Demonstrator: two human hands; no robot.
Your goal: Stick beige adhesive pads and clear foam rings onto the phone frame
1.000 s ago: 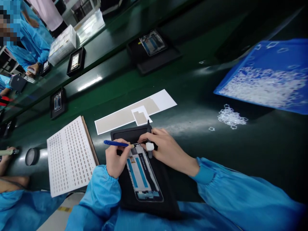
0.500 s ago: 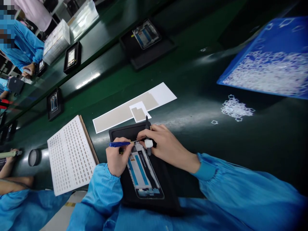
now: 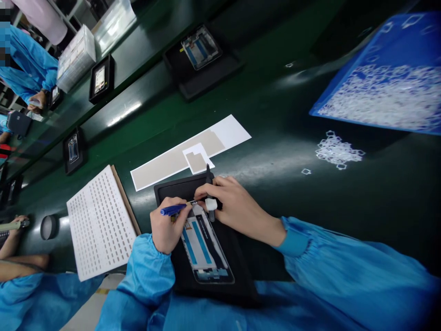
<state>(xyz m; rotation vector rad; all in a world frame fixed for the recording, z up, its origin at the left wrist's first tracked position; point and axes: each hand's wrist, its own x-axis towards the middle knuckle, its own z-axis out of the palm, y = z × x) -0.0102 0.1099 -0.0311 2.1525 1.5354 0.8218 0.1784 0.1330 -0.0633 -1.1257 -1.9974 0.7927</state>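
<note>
My left hand [image 3: 168,224] is closed on a blue pen-like tool [image 3: 172,210], its pale tip pointing right at the top end of a phone frame [image 3: 202,250]. My right hand [image 3: 234,204] holds black tweezers [image 3: 208,177] between thumb and fingers, with a small white piece [image 3: 211,204] wrapped on or stuck to them. The fingers of both hands nearly meet over the frame's upper edge; what lies between them is too small to make out. Light blue strips run along the frame, which lies in a black tray [image 3: 241,266].
Beyond the tray lies a white and beige sheet [image 3: 237,133] with a smaller card [image 3: 199,148] on it. At left is a white perforated board [image 3: 99,225]; at right, a pile of small clear rings [image 3: 337,149] and a blue bag [image 3: 389,87]. Another tray [image 3: 210,76] stands farther back.
The blue tool's rear end has swung slightly in my left hand, so its handle looks shorter and more slanted. Both hands stay at the frame's top end; the view has shifted a little.
</note>
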